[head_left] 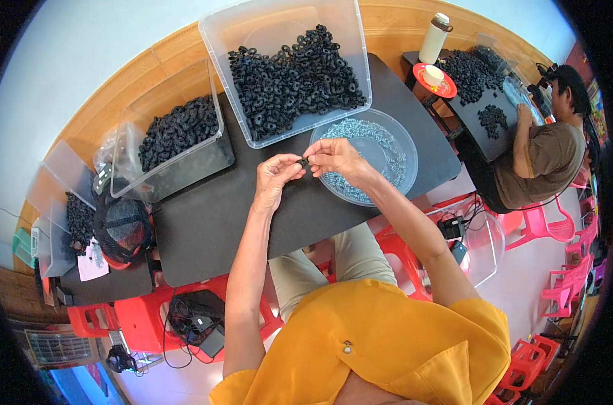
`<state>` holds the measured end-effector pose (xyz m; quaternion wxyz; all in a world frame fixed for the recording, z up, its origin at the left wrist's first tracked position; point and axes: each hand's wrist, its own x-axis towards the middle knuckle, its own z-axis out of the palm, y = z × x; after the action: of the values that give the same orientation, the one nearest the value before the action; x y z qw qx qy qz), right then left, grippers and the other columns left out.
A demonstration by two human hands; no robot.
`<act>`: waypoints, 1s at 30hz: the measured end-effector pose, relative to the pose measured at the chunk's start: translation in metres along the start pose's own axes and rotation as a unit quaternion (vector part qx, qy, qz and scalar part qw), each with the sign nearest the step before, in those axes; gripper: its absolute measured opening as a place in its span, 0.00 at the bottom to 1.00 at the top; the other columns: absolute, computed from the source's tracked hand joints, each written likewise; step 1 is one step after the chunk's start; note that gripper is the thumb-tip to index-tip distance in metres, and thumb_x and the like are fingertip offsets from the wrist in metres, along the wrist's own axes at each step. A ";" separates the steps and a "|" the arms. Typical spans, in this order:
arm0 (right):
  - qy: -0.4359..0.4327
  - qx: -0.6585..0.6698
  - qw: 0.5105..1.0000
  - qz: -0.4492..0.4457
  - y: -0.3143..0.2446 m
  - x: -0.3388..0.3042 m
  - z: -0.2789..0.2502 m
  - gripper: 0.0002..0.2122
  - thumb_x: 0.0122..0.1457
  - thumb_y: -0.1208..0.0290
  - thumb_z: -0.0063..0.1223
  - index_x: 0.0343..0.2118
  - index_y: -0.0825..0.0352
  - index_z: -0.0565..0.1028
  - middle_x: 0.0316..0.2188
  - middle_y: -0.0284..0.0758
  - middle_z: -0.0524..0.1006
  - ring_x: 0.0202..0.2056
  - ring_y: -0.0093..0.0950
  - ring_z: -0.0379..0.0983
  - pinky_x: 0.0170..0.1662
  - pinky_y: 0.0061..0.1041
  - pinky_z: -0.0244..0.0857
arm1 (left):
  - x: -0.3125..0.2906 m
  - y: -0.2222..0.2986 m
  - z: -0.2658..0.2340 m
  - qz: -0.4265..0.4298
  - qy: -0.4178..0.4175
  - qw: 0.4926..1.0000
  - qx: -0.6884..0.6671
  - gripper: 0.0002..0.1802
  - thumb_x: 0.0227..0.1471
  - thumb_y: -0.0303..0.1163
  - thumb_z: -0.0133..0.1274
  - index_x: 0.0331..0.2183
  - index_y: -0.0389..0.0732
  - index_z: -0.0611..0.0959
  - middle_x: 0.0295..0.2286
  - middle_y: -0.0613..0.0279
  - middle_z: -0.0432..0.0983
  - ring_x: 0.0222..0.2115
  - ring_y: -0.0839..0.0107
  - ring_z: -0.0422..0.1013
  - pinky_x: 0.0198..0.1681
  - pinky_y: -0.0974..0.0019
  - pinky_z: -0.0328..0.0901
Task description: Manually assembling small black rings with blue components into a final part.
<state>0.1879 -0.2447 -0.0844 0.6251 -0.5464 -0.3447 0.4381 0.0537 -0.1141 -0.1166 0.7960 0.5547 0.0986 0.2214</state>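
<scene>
Above the dark table [205,229], my two hands meet fingertip to fingertip around one small black plastic part [304,163]. My left hand [278,177] pinches it from the left, thumb against forefinger. From the other side my right hand [335,159] grips it too, its wrist over the rim of a round clear tub [409,145] of small silvery metal pieces [360,129]. The fingers cover most of the part, so its exact shape is hidden. Just beyond my hands stands a large clear bin [252,138] heaped with black ring-like parts [293,84].
Left of it, another clear bin [178,179] holds more black parts. At the far right a co-worker [543,158] sits at a second table with black parts, a red plate [445,88] and a cream bottle [435,40]. Red stools [141,324] and dark cables [178,324] are below the table edge.
</scene>
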 end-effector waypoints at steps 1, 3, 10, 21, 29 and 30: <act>0.000 0.000 1.000 0.001 0.000 0.000 0.000 0.07 0.52 0.73 0.52 0.32 0.70 0.73 0.24 0.32 0.73 0.26 0.19 0.70 0.31 0.18 0.69 | 0.000 -0.001 0.000 -0.003 -0.008 1.000 -0.007 0.09 0.44 0.23 0.56 0.33 0.34 0.78 0.28 0.59 0.76 0.26 0.74 0.73 0.31 0.75 0.69; -0.004 -0.010 1.000 -0.007 -0.002 -0.001 0.002 0.07 0.52 0.74 0.51 0.33 0.70 0.72 0.24 0.32 0.73 0.26 0.18 0.70 0.31 0.19 0.70 | 0.000 -0.002 0.000 -0.006 -0.016 1.000 -0.013 0.10 0.44 0.23 0.56 0.33 0.34 0.78 0.28 0.59 0.76 0.26 0.74 0.73 0.31 0.75 0.70; 0.032 -0.041 0.998 -0.041 -0.002 -0.005 0.009 0.03 0.51 0.78 0.49 0.28 0.72 0.72 0.22 0.33 0.73 0.24 0.20 0.70 0.27 0.18 0.69 | -0.001 -0.002 0.004 -0.023 -0.015 0.999 -0.025 0.09 0.44 0.23 0.55 0.33 0.33 0.78 0.27 0.58 0.76 0.26 0.73 0.74 0.31 0.74 0.70; 0.131 -0.404 0.890 -0.165 -0.006 -0.007 0.025 0.03 0.46 0.80 0.47 0.25 0.72 0.68 0.19 0.44 0.72 0.23 0.36 0.71 0.27 0.31 0.63 | -0.001 -0.004 0.005 -0.022 0.001 1.000 0.005 0.08 0.44 0.23 0.55 0.31 0.33 0.78 0.25 0.59 0.76 0.23 0.74 0.74 0.28 0.75 0.70; 0.167 -0.507 0.831 -0.154 -0.007 -0.002 0.046 0.03 0.46 0.81 0.44 0.25 0.71 0.66 0.26 0.47 0.71 0.29 0.46 0.69 0.32 0.39 0.63 | -0.002 -0.010 0.007 0.031 0.065 0.995 0.069 0.07 0.44 0.22 0.55 0.30 0.33 0.78 0.21 0.62 0.75 0.17 0.79 0.70 0.19 0.80 0.63; 0.165 -0.519 0.823 -0.161 -0.007 -0.002 0.047 0.03 0.46 0.81 0.44 0.26 0.71 0.66 0.26 0.47 0.70 0.29 0.47 0.69 0.32 0.40 0.63 | -0.002 -0.010 0.007 0.031 0.064 0.995 0.069 0.07 0.44 0.22 0.55 0.30 0.33 0.78 0.21 0.62 0.75 0.17 0.79 0.70 0.19 0.80 0.63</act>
<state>0.1453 -0.2286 -0.0697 0.3581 -0.7911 -0.4958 -0.0095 0.0571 -0.1244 -0.1236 0.7403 0.5959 0.1475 0.2739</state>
